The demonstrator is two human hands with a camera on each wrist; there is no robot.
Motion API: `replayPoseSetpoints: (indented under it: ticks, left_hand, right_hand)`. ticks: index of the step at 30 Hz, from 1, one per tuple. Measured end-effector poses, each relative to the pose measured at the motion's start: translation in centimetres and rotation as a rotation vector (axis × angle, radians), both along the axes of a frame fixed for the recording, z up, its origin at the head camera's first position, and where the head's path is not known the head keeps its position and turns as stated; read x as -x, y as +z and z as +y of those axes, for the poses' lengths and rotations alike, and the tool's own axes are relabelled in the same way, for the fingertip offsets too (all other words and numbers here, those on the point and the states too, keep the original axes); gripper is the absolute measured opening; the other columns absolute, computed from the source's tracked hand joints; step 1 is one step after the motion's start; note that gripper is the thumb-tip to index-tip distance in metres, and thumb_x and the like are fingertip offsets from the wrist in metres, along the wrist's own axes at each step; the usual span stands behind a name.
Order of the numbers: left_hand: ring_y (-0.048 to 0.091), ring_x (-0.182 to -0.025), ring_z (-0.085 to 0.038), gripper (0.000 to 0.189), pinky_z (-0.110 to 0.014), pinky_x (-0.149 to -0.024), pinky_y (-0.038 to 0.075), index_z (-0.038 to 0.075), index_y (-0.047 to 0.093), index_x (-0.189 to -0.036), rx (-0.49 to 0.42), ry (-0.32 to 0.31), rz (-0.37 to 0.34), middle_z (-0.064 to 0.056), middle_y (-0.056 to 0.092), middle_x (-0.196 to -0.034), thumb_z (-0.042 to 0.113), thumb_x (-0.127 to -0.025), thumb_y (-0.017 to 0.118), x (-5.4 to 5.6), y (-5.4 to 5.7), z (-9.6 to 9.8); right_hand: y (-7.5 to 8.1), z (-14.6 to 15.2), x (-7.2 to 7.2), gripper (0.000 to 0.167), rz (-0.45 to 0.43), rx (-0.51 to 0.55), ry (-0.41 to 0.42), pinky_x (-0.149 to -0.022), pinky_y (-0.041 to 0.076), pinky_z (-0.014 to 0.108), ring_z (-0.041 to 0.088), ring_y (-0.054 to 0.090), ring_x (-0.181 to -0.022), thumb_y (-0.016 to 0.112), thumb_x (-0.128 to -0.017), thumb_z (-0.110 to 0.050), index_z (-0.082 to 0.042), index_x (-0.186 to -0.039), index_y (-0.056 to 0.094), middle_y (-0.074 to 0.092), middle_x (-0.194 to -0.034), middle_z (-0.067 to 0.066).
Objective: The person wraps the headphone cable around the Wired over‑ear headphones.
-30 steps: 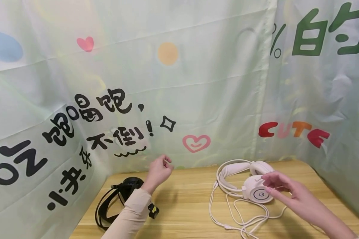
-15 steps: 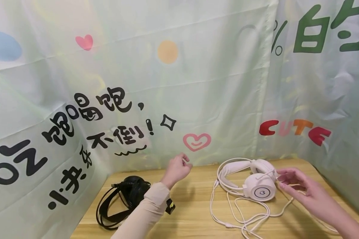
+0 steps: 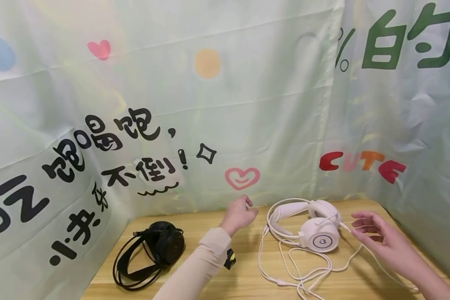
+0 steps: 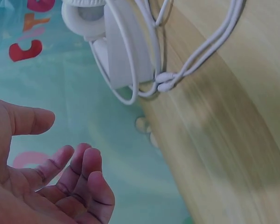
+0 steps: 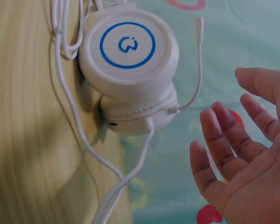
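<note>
A white headset [image 3: 320,238] with a thin microphone arm [image 5: 199,60] lies on its side toward the right of the wooden table. My left hand [image 3: 241,214] hovers left of its headband, fingers loosely bent and holding nothing; the left wrist view shows the headband [image 4: 128,51] beyond the fingertips. To the right of the ear cups, my right hand [image 3: 382,239] has its fingers spread in a soft curve, with nothing in its grasp. In the right wrist view a gap separates those fingers [image 5: 214,126] from the ear cup [image 5: 128,51]. Left of my left forearm rests a black headset [image 3: 166,246].
The white cable [image 3: 307,283] loops loosely over the table [image 3: 206,227] in front of the white headset. Printed cloth [image 3: 270,125] hangs along the back and both sides. A small black and yellow piece [image 3: 230,259] shows at my left wrist.
My left hand has moved right, away from above the black headset to beside the white one. My right hand has drawn back rightward from the white ear cup.
</note>
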State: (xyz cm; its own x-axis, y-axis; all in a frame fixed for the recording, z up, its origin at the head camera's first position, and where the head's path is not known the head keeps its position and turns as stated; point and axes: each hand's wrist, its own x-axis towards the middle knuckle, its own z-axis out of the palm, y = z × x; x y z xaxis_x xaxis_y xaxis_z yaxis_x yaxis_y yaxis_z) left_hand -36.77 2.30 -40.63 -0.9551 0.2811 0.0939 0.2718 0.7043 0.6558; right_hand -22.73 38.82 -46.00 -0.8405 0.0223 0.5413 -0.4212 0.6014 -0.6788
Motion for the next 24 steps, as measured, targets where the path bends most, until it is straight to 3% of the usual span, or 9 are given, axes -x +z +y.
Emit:
replayPoseSetpoints:
  ticks: [5, 8, 12, 15, 24]
  left_hand:
    - [0.058, -0.073, -0.019, 0.027, -0.033, -0.067, 0.049, 0.010, 0.062, -0.114, 0.028, 0.013, -0.007, -0.003, 0.060, -0.080, 0.032, -0.100, 0.071, 0.4, -0.7, 1.0]
    - [0.060, -0.079, -0.021, 0.028, -0.036, -0.072, 0.052, 0.010, 0.061, -0.113, 0.052, 0.017, 0.000, -0.006, 0.065, -0.088, 0.033, -0.099, 0.071, 0.6, -1.1, 1.7]
    - [0.064, -0.090, -0.025, 0.031, -0.040, -0.080, 0.056, 0.010, 0.061, -0.112, 0.077, 0.019, -0.002, -0.010, 0.070, -0.105, 0.036, -0.099, 0.071, 0.7, -1.6, 2.9]
    - [0.066, -0.094, -0.028, 0.036, -0.042, -0.081, 0.057, 0.007, 0.062, -0.114, 0.089, 0.030, -0.004, -0.013, 0.071, -0.108, 0.038, -0.098, 0.072, 0.7, -1.9, 3.8]
    - [0.070, -0.104, -0.038, 0.049, -0.051, -0.090, 0.060, 0.003, 0.060, -0.120, 0.043, 0.111, -0.073, -0.019, 0.070, -0.111, 0.040, -0.094, 0.079, 1.0, -2.7, 5.7]
  right_hand:
    - [-0.7, 0.3, 0.6, 0.037, 0.033, -0.006, 0.006, -0.076, 0.049, 0.009, -0.009, 0.062, -0.092, 0.074, -0.094, 0.005, -0.005, -0.126, 0.059, 0.064, -0.104, -0.025]
    - [-1.2, 0.5, 0.8, 0.037, 0.037, -0.012, 0.007, -0.076, 0.049, 0.008, -0.009, 0.062, -0.092, 0.074, -0.094, 0.005, -0.003, -0.127, 0.058, 0.064, -0.105, -0.025]
    - [-1.8, 1.2, 0.6, 0.037, -0.002, -0.024, -0.019, -0.075, 0.049, 0.009, -0.010, 0.061, -0.091, 0.074, -0.095, 0.002, 0.000, -0.128, 0.057, 0.061, -0.104, -0.028]
    - [-2.1, 1.5, 0.4, 0.038, -0.053, -0.045, -0.044, -0.073, 0.051, 0.011, -0.012, 0.060, -0.091, 0.074, -0.097, -0.003, 0.001, -0.131, 0.056, 0.062, -0.104, -0.027]
    - [-2.6, 1.5, 0.5, 0.047, -0.203, -0.069, -0.074, -0.073, 0.053, 0.019, -0.015, 0.054, -0.092, 0.071, -0.103, -0.013, 0.001, -0.140, 0.047, 0.065, -0.117, 0.018]
